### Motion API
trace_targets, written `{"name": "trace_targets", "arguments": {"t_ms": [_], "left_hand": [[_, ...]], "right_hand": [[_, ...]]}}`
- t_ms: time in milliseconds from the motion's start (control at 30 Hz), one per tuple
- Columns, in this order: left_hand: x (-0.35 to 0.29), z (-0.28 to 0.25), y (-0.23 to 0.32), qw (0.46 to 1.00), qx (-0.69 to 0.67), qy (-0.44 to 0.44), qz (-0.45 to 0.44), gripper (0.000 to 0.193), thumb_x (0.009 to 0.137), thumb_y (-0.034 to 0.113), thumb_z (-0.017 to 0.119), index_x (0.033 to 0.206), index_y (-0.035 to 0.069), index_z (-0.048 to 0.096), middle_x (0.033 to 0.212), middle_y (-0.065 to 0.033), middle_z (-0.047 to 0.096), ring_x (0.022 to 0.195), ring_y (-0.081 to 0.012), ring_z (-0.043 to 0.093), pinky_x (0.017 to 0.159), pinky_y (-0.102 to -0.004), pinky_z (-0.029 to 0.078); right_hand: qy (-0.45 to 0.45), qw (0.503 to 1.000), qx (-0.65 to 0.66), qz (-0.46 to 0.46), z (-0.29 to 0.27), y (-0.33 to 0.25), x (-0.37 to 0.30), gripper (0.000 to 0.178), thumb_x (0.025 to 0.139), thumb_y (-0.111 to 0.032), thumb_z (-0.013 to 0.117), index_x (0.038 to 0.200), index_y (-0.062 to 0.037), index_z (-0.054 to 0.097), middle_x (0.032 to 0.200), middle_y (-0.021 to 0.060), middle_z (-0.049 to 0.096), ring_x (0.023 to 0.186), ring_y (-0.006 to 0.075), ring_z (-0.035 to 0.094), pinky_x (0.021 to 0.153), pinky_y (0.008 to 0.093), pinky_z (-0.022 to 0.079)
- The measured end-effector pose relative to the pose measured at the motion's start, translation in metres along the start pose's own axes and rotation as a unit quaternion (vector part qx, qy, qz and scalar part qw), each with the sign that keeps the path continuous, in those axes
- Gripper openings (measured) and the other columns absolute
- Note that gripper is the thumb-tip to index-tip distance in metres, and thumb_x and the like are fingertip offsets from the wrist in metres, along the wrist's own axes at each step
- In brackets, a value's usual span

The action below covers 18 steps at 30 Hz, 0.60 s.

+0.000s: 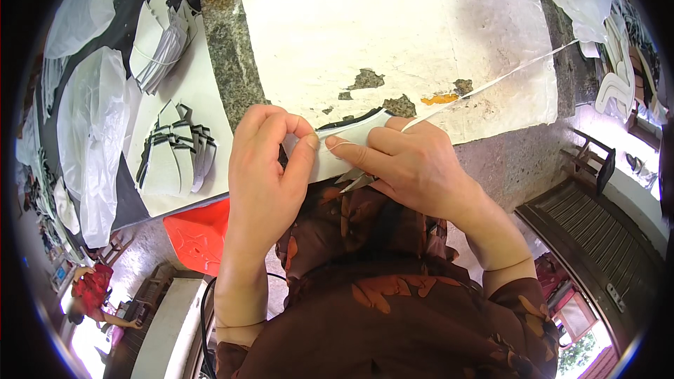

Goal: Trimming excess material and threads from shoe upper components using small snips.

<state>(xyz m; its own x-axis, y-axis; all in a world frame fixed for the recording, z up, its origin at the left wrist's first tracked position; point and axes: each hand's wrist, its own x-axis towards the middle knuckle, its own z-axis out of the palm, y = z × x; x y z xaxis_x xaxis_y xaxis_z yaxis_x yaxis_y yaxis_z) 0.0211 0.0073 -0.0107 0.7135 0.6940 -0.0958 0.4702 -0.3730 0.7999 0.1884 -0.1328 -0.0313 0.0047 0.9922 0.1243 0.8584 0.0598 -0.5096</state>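
Between my hands is a pale grey, curved flat piece [357, 135] with a black far edge, held just over the near side of the worktable. My left hand [265, 161] pinches its left end between thumb and fingers. My right hand [421, 161] lies on its right part, with the thumb and index finger pointing at the left thumb. Small scissors [357, 180] stick out from under the curled fingers of that hand, their handles hidden. A thin white strip [505, 71] runs from my right hand toward the far right and along the piece's edge.
Stacked grey pieces with black edges [175, 161] and a tied bundle of pale pieces [158, 45] lie at left. Clear plastic bags [95, 133] are beyond them. A white, worn sheet [393, 28] covers the table. Below hangs a red container [200, 235]; another person [91, 291] is at lower left.
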Motion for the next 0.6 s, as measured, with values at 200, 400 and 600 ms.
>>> {"name": "trace_targets", "arguments": {"t_ms": [200,400,600], "left_hand": [[0.0015,0.0022,-0.0023,0.998,0.063,-0.004,0.006,0.005,0.086,0.004,0.067,0.086,0.002,0.063,0.088,-0.0105,0.057,0.081,-0.0287,0.057,0.072,-0.0404,0.045],[0.0019,0.0029,-0.0029,0.992,0.121,0.003,0.030,0.005,0.087,0.004,0.067,0.087,0.001,0.063,0.091,-0.0103,0.058,0.084,-0.0260,0.059,0.076,-0.0355,0.047],[0.0038,0.0036,-0.0006,0.986,0.161,0.001,0.034,0.007,0.086,0.006,0.066,0.084,0.001,0.062,0.088,-0.0116,0.057,0.083,-0.0295,0.058,0.075,-0.0395,0.046]], "right_hand": [[-0.001,1.000,0.006,0.005,0.0000,-0.0006,0.0002,0.039,0.082,-0.018,0.074,0.121,-0.0223,0.072,0.073,-0.0022,0.049,0.066,0.0181,0.058,0.049,0.0330,0.046],[0.005,1.000,0.006,0.006,-0.0001,-0.0014,-0.0001,0.038,0.082,-0.018,0.074,0.120,-0.0220,0.073,0.073,-0.0021,0.049,0.067,0.0179,0.059,0.050,0.0330,0.046],[0.013,1.000,0.008,0.003,0.0018,-0.0004,0.0000,0.035,0.083,-0.018,0.074,0.118,-0.0217,0.073,0.073,-0.0019,0.049,0.067,0.0176,0.059,0.050,0.0329,0.046]]}}
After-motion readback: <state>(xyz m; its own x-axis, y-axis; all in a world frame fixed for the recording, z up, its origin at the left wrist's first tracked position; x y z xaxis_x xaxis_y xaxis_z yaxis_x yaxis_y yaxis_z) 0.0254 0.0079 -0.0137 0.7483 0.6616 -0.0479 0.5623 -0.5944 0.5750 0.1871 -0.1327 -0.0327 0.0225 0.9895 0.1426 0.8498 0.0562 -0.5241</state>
